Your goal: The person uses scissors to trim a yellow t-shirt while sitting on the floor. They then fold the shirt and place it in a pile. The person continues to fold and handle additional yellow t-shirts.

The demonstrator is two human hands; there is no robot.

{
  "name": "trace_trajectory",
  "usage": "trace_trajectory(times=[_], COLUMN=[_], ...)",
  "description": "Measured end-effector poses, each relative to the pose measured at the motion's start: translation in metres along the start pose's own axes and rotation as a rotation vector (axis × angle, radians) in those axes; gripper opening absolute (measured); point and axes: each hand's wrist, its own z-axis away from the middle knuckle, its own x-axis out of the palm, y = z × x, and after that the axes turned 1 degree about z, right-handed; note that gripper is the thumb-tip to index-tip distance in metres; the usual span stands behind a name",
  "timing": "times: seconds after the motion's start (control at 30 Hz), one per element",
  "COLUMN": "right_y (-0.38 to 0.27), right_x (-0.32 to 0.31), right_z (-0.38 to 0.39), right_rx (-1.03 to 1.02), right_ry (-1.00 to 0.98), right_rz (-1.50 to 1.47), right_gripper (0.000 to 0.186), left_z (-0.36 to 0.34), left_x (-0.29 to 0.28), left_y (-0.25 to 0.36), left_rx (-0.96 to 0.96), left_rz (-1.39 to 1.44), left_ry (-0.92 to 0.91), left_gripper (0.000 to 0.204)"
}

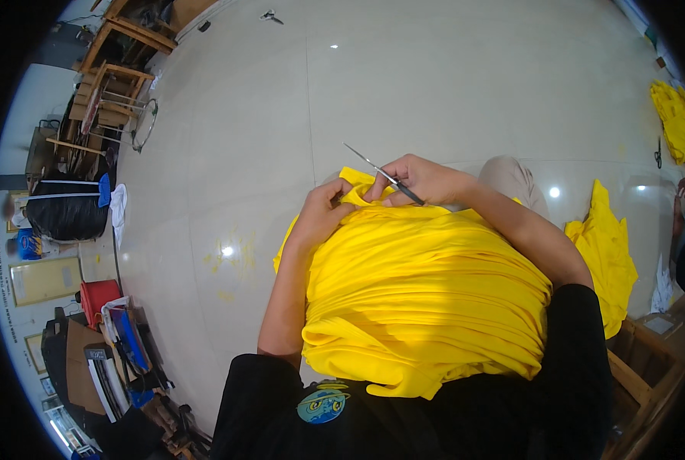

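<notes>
A large heap of folded yellow cloth (427, 284) lies across my lap, its many layers stacked in ridges. At its far edge, my left hand (321, 211) is closed on a bunched piece of the yellow cloth. Close beside it, my right hand (428, 181) is closed around scissors (370, 162) with a dark handle. Their slim metal blade points up and to the left, away from the cloth. The fingertips of my right hand also touch the bunched cloth next to my left hand. Part of the scissors' handle is hidden by my fingers.
More yellow cloth (604, 257) lies on the floor at right, with another yellow pile (676, 123) farther off and dark scissors (658, 153) near it. Another person's hand (680, 207) shows at the right rim. Along the left stand a stool (147, 126) and a red bucket (99, 299).
</notes>
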Motion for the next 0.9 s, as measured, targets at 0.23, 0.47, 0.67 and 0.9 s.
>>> trace_trajectory(times=[0.23,0.47,0.67,0.9], right_y=[0.0,0.012,0.015,0.016], right_x=[0.012,0.028,0.019,0.025], right_z=[-0.011,-0.023,-0.02,-0.028], right_rx=[0.02,-0.059,-0.016,0.052], right_ry=[0.187,0.213,0.245,0.153], right_rz=[0.088,0.226,0.242,0.09], right_gripper=[0.035,0.037,0.036,0.035], left_z=[0.024,0.029,0.068,0.132], left_x=[0.014,0.004,-0.113,-0.233], left_y=[0.006,0.003,-0.048,-0.143], left_rx=[0.038,0.033,0.115,-0.589], left_rz=[0.298,0.207,-0.113,-0.841], left_ry=[0.166,0.367,0.858,1.194], left_gripper=[0.016,0.003,0.014,0.044])
